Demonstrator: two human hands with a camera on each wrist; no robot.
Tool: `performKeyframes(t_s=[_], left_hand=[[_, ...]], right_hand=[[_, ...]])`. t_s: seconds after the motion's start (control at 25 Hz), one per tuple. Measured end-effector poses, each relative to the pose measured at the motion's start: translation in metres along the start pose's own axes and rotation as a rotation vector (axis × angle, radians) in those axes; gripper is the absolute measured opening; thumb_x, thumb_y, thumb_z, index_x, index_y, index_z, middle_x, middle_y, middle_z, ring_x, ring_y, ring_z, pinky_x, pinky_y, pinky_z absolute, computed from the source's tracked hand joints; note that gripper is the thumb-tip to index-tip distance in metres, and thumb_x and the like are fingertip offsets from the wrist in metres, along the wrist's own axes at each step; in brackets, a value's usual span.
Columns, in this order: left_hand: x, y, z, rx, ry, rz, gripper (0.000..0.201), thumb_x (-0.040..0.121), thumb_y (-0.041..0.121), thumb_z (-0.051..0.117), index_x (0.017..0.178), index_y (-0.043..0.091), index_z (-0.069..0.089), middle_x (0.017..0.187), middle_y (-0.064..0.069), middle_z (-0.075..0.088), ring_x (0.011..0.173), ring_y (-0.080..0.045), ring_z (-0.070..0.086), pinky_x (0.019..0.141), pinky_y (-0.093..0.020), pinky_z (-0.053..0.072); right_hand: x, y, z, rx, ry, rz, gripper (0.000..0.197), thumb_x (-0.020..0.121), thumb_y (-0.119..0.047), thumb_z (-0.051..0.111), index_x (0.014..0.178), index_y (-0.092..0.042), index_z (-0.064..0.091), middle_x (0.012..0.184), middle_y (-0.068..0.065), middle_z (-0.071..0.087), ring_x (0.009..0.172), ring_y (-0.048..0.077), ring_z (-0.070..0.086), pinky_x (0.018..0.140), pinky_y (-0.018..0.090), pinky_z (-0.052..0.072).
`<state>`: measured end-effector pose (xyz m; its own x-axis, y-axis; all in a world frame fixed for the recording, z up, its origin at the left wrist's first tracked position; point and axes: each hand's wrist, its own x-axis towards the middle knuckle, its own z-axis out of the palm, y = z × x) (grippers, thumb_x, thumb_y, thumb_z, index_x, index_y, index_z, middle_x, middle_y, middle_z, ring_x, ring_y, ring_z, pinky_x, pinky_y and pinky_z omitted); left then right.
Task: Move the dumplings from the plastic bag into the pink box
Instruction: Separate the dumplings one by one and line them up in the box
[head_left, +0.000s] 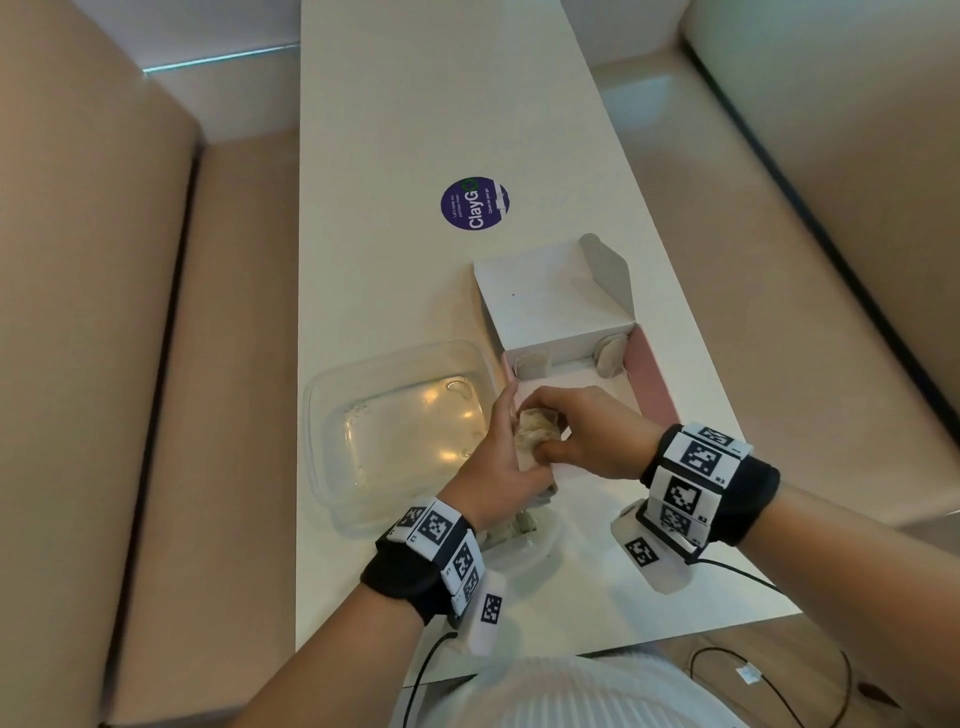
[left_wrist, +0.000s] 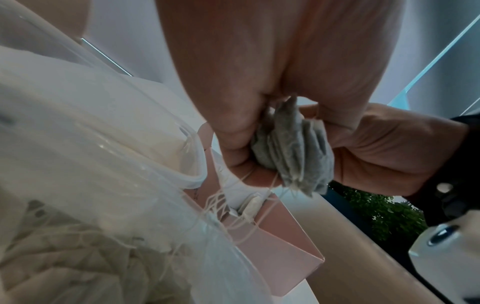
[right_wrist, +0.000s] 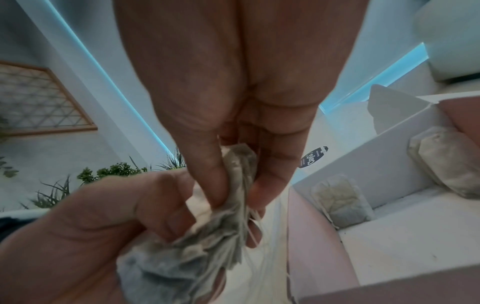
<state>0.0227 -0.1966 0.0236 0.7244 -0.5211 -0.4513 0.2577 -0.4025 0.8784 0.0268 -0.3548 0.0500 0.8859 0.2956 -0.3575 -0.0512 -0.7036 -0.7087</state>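
A bunch of pale, flat dumplings (head_left: 537, 434) with loose strings is held above the near end of the pink box (head_left: 652, 382). My left hand (head_left: 506, 457) grips the bunch (left_wrist: 293, 152) from the left. My right hand (head_left: 566, 428) pinches the top dumpling (right_wrist: 239, 170) of the bunch between thumb and fingers. Two dumplings (head_left: 532, 362) (head_left: 610, 353) lean on the box's far inner wall, also seen in the right wrist view (right_wrist: 340, 201) (right_wrist: 446, 160). The clear plastic bag (head_left: 519, 535) lies under my left wrist with more dumplings (left_wrist: 78, 257) inside.
The box's white lid (head_left: 545, 296) lies open away from me. A clear plastic container (head_left: 400, 431) sits left of the box. A round purple sticker (head_left: 474, 202) is on the white table (head_left: 415, 104). Beige benches flank the table.
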Motion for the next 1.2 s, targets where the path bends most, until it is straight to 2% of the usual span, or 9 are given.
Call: performKeyframes(t_s=[0.08,0.2,0.32,0.52,0.68,0.88,0.96,1.08,1.2], left_hand=[[0.002,-0.002,0.0,0.01,0.038,-0.003,0.095,0.083,0.007,0.064,0.15,0.027,0.001,0.138,-0.007,0.041,0.122,-0.019,0.051,0.099,-0.024,0.044],[0.006,-0.006,0.001,-0.031,0.077,0.002,0.086,0.081,0.007,0.068,0.148,0.029,0.018,0.124,-0.006,0.048,0.101,-0.015,0.059,0.085,-0.018,0.046],[0.008,-0.008,0.0,-0.12,0.105,-0.004,0.073,0.08,0.013,0.072,0.14,0.031,0.035,0.118,-0.002,0.053,0.1,-0.016,0.062,0.086,-0.027,0.052],[0.001,-0.023,-0.014,-0.182,0.192,-0.017,0.042,0.081,0.022,0.068,0.116,0.037,0.052,0.111,0.004,0.058,0.106,-0.02,0.062,0.085,-0.038,0.055],[-0.014,-0.033,-0.024,-0.153,0.182,-0.031,0.03,0.088,0.011,0.062,0.108,0.033,0.058,0.105,0.002,0.063,0.098,-0.021,0.064,0.076,-0.031,0.056],[-0.035,-0.044,-0.034,-0.144,0.19,-0.052,0.027,0.088,0.008,0.061,0.104,0.031,0.062,0.099,-0.001,0.067,0.084,-0.02,0.066,0.066,-0.025,0.051],[-0.04,-0.049,-0.037,-0.145,0.195,-0.061,0.027,0.088,0.008,0.061,0.103,0.031,0.063,0.097,0.0,0.067,0.08,-0.015,0.066,0.067,-0.025,0.049],[-0.045,-0.053,-0.04,-0.138,0.193,-0.076,0.026,0.089,0.009,0.061,0.104,0.03,0.063,0.097,0.002,0.067,0.076,-0.011,0.066,0.065,-0.024,0.049],[-0.048,-0.056,-0.041,-0.131,0.191,-0.089,0.024,0.089,0.011,0.061,0.104,0.03,0.062,0.098,0.001,0.068,0.077,-0.01,0.067,0.067,-0.024,0.048]], right_hand=[[0.001,0.001,-0.002,-0.041,0.014,-0.022,0.023,0.075,-0.012,0.07,0.097,-0.014,0.063,0.082,-0.003,0.062,0.077,0.016,0.057,0.073,0.028,0.048],[0.0,0.005,-0.007,-0.03,0.017,-0.028,0.014,0.076,-0.011,0.069,0.089,-0.013,0.064,0.078,-0.001,0.063,0.073,0.016,0.057,0.069,0.026,0.047],[0.0,0.01,-0.018,-0.046,0.043,0.0,0.015,0.077,-0.01,0.068,0.091,-0.009,0.063,0.077,-0.002,0.061,0.067,0.01,0.052,0.063,0.019,0.042],[0.011,0.037,-0.054,-0.276,0.12,0.14,0.021,0.08,-0.009,0.061,0.101,-0.008,0.063,0.083,0.001,0.057,0.084,0.019,0.052,0.077,0.022,0.033],[0.034,0.062,-0.064,-0.52,-0.027,0.279,0.025,0.083,-0.004,0.053,0.105,-0.008,0.062,0.094,0.008,0.062,0.092,0.029,0.061,0.073,0.028,0.043],[0.055,0.079,-0.05,-0.735,-0.202,0.372,0.036,0.085,-0.011,0.051,0.121,-0.017,0.055,0.125,0.01,0.053,0.115,0.031,0.05,0.094,0.034,0.038],[0.054,0.079,-0.049,-0.841,-0.209,0.321,0.035,0.085,-0.013,0.055,0.119,-0.018,0.059,0.124,0.009,0.054,0.119,0.029,0.046,0.089,0.033,0.033],[0.053,0.079,-0.047,-0.895,-0.225,0.327,0.031,0.084,-0.012,0.056,0.113,-0.018,0.062,0.104,0.006,0.048,0.119,0.03,0.045,0.074,0.027,0.024],[0.061,0.083,-0.047,-0.95,-0.257,0.342,0.028,0.082,-0.009,0.051,0.106,-0.02,0.06,0.115,-0.004,0.055,0.117,0.028,0.044,0.084,0.033,0.026]])
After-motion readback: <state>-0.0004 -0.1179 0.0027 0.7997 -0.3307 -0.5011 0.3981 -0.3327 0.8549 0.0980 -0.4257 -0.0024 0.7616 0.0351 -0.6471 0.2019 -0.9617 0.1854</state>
